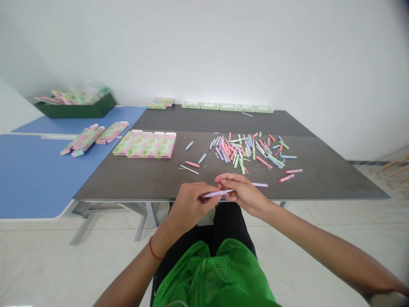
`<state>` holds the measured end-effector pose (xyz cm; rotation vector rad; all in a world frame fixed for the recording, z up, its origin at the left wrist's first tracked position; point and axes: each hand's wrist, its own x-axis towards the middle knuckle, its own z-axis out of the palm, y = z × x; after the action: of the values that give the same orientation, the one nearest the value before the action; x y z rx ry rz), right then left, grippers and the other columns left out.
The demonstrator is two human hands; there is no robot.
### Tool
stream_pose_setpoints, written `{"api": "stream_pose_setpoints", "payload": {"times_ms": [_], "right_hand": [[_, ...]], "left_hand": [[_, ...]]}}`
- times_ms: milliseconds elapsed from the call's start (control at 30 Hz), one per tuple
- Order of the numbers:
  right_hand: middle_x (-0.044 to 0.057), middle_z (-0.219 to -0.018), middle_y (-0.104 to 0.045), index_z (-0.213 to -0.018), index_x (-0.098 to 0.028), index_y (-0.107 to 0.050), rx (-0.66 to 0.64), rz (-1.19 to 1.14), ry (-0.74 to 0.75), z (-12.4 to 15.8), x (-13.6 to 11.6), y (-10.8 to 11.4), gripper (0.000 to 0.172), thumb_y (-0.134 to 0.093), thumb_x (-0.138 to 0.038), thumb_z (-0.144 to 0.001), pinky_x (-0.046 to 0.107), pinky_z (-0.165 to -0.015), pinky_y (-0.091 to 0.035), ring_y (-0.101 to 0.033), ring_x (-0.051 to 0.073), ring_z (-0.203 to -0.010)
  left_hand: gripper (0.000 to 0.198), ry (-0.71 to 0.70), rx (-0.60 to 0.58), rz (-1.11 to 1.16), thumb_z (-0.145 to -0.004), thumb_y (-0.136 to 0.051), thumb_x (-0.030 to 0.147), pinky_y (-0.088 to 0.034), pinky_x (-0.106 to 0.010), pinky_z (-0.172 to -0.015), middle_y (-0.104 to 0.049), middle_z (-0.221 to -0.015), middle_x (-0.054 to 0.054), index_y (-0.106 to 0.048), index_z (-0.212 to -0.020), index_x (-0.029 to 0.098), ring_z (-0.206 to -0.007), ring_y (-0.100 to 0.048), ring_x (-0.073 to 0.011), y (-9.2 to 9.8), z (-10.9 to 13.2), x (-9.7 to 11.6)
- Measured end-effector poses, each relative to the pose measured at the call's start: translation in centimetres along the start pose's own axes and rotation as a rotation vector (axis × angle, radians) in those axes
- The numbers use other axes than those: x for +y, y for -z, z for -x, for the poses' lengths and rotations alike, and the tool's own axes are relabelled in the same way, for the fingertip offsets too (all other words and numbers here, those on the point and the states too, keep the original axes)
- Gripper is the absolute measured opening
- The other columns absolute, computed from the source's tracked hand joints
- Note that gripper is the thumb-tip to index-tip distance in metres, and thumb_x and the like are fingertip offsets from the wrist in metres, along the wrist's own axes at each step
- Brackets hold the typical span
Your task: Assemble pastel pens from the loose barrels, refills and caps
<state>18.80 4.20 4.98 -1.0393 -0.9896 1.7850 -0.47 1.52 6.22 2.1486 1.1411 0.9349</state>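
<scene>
Head view: I am monitoring both hands working just above the near edge of a grey tabletop. The left hand, with a red string bracelet on its wrist, is gripping one end of a lilac pen barrel, while the right hand is closing narrowly around the other end. The barrel is being held in the air between them, and a second lilac piece is lying just beside the right hand. Many loose pastel pen parts are remaining in a scattered heap. Four printed cartons are standing side by side, five pale green boxes are lining the far edge, and flattened cartons are lying on a blue table. A printed "5" is showing on the cartons; I am reading no brand.
</scene>
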Motion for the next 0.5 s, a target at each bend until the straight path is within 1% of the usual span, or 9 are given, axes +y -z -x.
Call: {"api": "stream_pose_setpoints", "payload": {"times_ms": [33,100,200,267,333,400,500], "right_hand": [[0.001,-0.076,-0.063,-0.09,-0.015,-0.075,0.003,0.01,0.002,0.0,0.0,0.1,0.022,-0.079,-0.029,-0.073,0.023,-0.048,-0.023,-0.046,0.009,-0.058],[0.002,-0.078,-0.063,-0.091,-0.015,-0.075,0.007,0.025,0.009,-0.2,0.3,0.2,0.02,-0.072,-0.024,-0.073,0.024,-0.049,-0.026,-0.046,0.01,-0.06],[0.002,-0.083,-0.062,-0.094,-0.017,-0.072,0.019,0.016,0.034,-0.3,0.9,0.4,0.026,-0.065,-0.019,-0.069,0.025,-0.052,-0.032,-0.047,0.011,-0.062],[0.0,-0.085,-0.061,-0.097,-0.018,-0.069,0.019,-0.004,0.054,-0.4,1.3,0.5,0.032,-0.062,-0.015,-0.066,0.025,-0.053,-0.033,-0.045,0.01,-0.061],[-0.001,-0.087,-0.059,-0.1,-0.02,-0.065,-0.009,0.003,0.083,-0.4,1.6,0.8,0.04,-0.059,-0.011,-0.062,0.025,-0.054,-0.034,-0.046,0.01,-0.061],[-0.002,-0.088,-0.057,-0.102,-0.022,-0.061,-0.059,0.049,0.122,-0.3,1.8,1.3,0.043,-0.058,-0.009,-0.061,0.026,-0.056,-0.038,-0.05,0.01,-0.064],[-0.003,-0.09,-0.055,-0.106,-0.023,-0.055,-0.143,0.172,0.19,-0.2,1.8,1.9,0.041,-0.063,-0.009,-0.068,0.028,-0.062,-0.047,-0.057,0.012,-0.071]], "left_hand": [[0.011,-0.002,-0.024,-0.058,-0.095,-0.071,0.022,-0.045,-0.025,-0.067,-0.077,-0.083,0.0,-0.081,-0.099,0.022,-0.072,-0.067,-0.0136,0.0,-0.1,-0.2],[0.012,-0.019,-0.098,-0.188,-0.096,-0.067,0.022,-0.047,-0.027,-0.073,-0.078,-0.087,-0.002,-0.079,-0.1,0.021,-0.079,-0.071,-0.0172,-0.1,-0.4,-0.7],[0.019,-0.055,-0.225,-0.373,-0.104,-0.057,0.024,-0.051,-0.031,-0.08,-0.078,-0.101,-0.006,-0.073,-0.113,0.02,-0.092,-0.074,-0.0224,-0.3,-0.8,-1.7],[0.022,-0.065,-0.282,-0.468,-0.107,-0.051,0.026,-0.052,-0.032,-0.081,-0.077,-0.106,-0.008,-0.069,-0.117,0.019,-0.096,-0.075,-0.024,-0.5,-1.0,-2.3],[0.021,-0.067,-0.304,-0.506,-0.108,-0.049,0.027,-0.053,-0.032,-0.081,-0.077,-0.107,-0.008,-0.066,-0.117,0.019,-0.096,-0.075,-0.0242,-0.7,-1.1,-2.9],[0.02,-0.08,-0.304,-0.489,-0.109,-0.049,0.027,-0.053,-0.031,-0.082,-0.076,-0.106,-0.007,-0.065,-0.117,0.019,-0.096,-0.075,-0.0235,-0.7,-1.1,-3.3],[0.021,-0.102,-0.277,-0.444,-0.109,-0.047,0.027,-0.053,-0.031,-0.083,-0.076,-0.104,-0.006,-0.066,-0.116,0.019,-0.096,-0.074,-0.0227,-0.7,-1.1,-3.7]]}}
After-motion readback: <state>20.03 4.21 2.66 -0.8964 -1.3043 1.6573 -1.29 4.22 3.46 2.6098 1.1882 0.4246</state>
